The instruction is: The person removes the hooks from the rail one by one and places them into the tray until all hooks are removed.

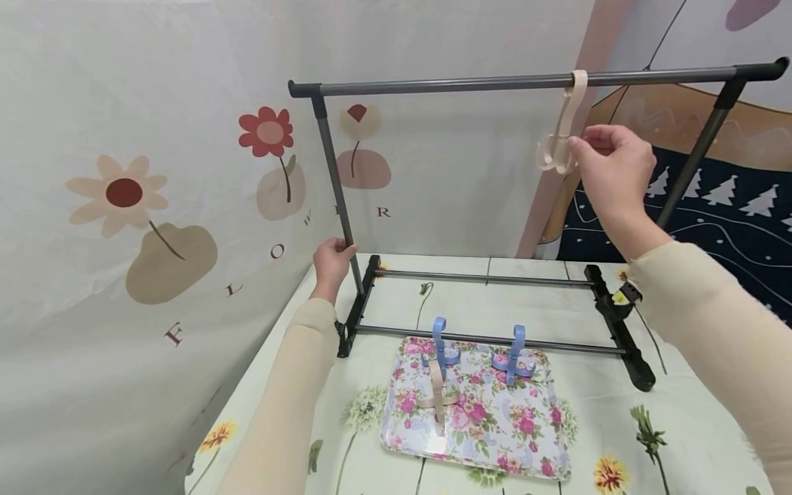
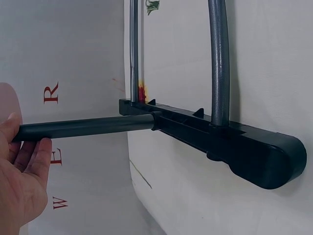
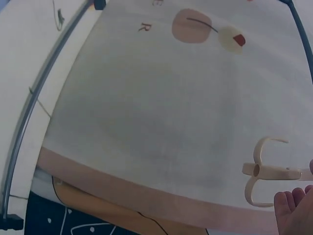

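A beige multi-prong hook (image 1: 577, 96) hangs by its curved top from the dark bar (image 1: 445, 85) of a clothes rack, right of the middle. My right hand (image 1: 617, 168) is at its lower end, thumb and fingertips pinching it near the prongs. In the right wrist view, the hook (image 3: 279, 173) shows its curved arms, while the hand (image 3: 296, 213) is partly cut off by the frame edge. Lower on the left, my left hand (image 1: 332, 267) grips the rack's upright (image 1: 335, 172). The left wrist view shows its thumb and fingers around this tube (image 2: 88, 128).
On the table lies a floral tray (image 1: 489, 450) bearing two blue hooks (image 1: 440, 344) and another beige hook (image 1: 436, 388). The rack's base has black feet (image 1: 637, 368) and two low crossbars (image 1: 482, 278). A printed curtain (image 1: 155, 69) stands behind and left.
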A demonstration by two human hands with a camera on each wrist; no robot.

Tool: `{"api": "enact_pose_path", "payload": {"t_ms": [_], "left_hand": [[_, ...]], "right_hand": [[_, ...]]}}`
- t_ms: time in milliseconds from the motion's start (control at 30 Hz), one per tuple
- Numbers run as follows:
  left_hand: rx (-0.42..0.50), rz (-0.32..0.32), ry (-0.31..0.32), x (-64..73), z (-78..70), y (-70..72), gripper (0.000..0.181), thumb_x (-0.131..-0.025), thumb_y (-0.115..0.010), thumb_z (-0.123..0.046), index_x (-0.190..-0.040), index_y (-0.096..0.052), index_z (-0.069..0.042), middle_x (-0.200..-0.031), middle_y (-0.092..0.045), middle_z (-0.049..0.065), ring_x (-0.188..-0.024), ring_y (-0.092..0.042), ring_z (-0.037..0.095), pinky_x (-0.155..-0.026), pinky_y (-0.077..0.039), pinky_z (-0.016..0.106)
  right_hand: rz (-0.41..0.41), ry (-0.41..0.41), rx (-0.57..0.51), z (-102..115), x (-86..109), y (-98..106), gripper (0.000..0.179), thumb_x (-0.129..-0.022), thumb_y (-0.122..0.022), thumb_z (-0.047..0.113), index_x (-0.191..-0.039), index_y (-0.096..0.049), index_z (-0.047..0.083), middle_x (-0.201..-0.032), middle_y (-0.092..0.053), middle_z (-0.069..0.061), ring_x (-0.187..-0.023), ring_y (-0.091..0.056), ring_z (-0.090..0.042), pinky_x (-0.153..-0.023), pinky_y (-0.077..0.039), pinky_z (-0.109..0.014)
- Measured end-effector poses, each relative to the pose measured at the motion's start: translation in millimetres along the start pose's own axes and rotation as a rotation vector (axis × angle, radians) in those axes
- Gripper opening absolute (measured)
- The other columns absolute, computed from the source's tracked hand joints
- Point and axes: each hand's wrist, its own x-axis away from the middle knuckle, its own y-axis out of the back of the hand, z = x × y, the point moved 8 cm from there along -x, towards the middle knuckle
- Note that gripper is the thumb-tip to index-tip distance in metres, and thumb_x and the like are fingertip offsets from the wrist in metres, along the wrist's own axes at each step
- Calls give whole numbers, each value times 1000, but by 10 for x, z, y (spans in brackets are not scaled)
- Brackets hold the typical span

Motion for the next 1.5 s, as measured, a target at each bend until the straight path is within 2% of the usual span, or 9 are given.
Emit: {"api": "enact_pose_path", "payload": {"t_ms": [267,467,567,733,1033,1300,1500], "left_hand": [[-6,-2,1,8,-5,-5,25,-96,-68,-20,-107,-66,2,-102,-64,16,-99,-58,31,-88,-47,45],[-16,-7,0,6,-6,1,24,-96,-69,-20,-107,-67,1,-101,-64,15,-98,-58,30,-88,-47,44],[-12,-6,-1,10,-4,1,24,-95,-69,-19,-107,-67,1,-101,-64,16,-98,-59,30,-88,-47,45],[-11,-3,1,23,2,6,24,-96,-68,-20,-108,-66,1,-102,-64,16,-99,-59,31,-89,-47,45],[-14,-6,-4,31,-5,25,25,-96,-68,-21,-108,-67,2,-102,-65,16,-99,-59,31,-89,-47,45],[-17,-6,-5,42,7,21,25,-96,-68,-21,-107,-67,1,-102,-65,16,-99,-59,30,-88,-47,45],[-12,0,-1,49,5,1,25,-96,-68,-21,-108,-67,1,-103,-65,16,-99,-59,30,-89,-48,45]], "right_hand": [[-13,-59,-26,73,-216,-86,42,-93,-70,34,-129,-65,12,-109,-63,5,-102,-57,-4,-100,-45,-29],[-45,-73,-14,119,-276,-168,40,-92,-71,33,-126,-67,12,-103,-63,6,-98,-59,-5,-101,-45,-35],[-56,-90,-9,125,-294,-194,40,-92,-71,33,-126,-67,13,-109,-66,2,-102,-61,-9,-102,-43,-37],[-70,-109,5,108,-328,-205,40,-92,-70,35,-126,-67,14,-122,-67,-4,-110,-62,-12,-104,-41,-36],[-88,-112,-16,59,-322,-209,40,-93,-69,36,-127,-67,15,-126,-66,-6,-115,-62,-13,-103,-41,-32],[-92,-97,3,59,-291,-224,41,-93,-68,38,-127,-67,16,-124,-66,-6,-112,-62,-12,-103,-42,-31],[-129,-64,2,52,-266,-191,36,-94,-66,35,-125,-68,15,-120,-69,-5,-106,-64,-11,-101,-44,-30]]}}
